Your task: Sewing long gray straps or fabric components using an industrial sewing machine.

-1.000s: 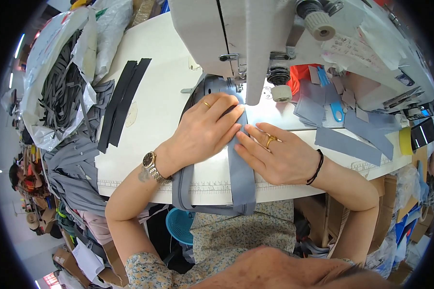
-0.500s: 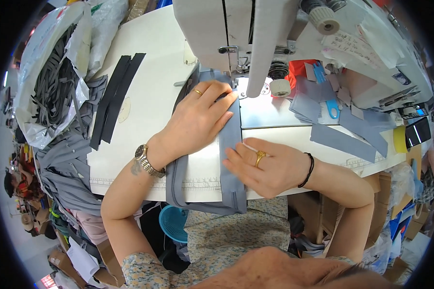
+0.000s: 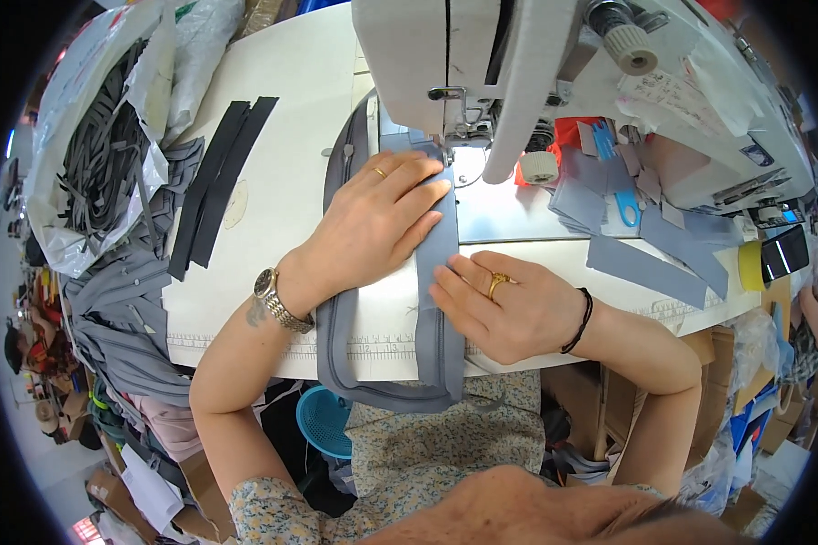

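The grey strip [image 3: 438, 246] points lengthwise toward the sewing machine [image 3: 400, 73]; the left hand [image 3: 364, 222], fingers parted, rests on it; the right hand [image 3: 509, 304] bends over its edge, grip unclear.

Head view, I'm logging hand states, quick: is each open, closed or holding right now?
Left hand: open, fingers resting on the grey fabric strip.
Right hand: fingers bent over the strip's right edge; whether its grip is closed cannot be told.

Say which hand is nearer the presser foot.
The left hand, with the wristwatch: it rests on grey fabric beside the presser foot. The right hand, with the black wristband, is farther down that fabric.
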A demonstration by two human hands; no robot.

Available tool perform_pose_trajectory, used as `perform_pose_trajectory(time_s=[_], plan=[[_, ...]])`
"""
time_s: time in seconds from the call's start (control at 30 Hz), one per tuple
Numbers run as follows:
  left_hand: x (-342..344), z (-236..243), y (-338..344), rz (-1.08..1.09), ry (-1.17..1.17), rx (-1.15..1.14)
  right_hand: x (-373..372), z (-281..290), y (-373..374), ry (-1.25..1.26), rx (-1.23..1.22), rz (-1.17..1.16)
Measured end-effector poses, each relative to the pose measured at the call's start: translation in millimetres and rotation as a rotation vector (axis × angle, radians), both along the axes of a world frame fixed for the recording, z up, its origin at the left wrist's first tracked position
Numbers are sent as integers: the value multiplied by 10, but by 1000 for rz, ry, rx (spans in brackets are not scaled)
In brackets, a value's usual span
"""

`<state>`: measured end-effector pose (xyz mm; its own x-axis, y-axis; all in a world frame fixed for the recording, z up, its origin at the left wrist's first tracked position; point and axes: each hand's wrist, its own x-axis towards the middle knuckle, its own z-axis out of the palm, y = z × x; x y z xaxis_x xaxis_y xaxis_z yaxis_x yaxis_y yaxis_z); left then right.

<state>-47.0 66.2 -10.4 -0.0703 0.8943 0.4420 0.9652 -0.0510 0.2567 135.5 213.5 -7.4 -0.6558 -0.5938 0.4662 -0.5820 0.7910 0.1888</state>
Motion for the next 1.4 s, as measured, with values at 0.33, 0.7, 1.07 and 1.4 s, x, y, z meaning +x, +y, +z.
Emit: perform_pose_trajectory(time_s=[0.33,0.7,1.07,1.4], plan=[[-110,-10,103,27,16,41,-130,16,47,-58,-133,-160],[-104,-56,83,31,5,17,-117,184,1166,66,-48,-947],[-103,-15,19,-40,47,157,-79,387,921,182,-75,-970],[116,89,12,-138,-87,251,-214,119,398,-253,-741,-181]])
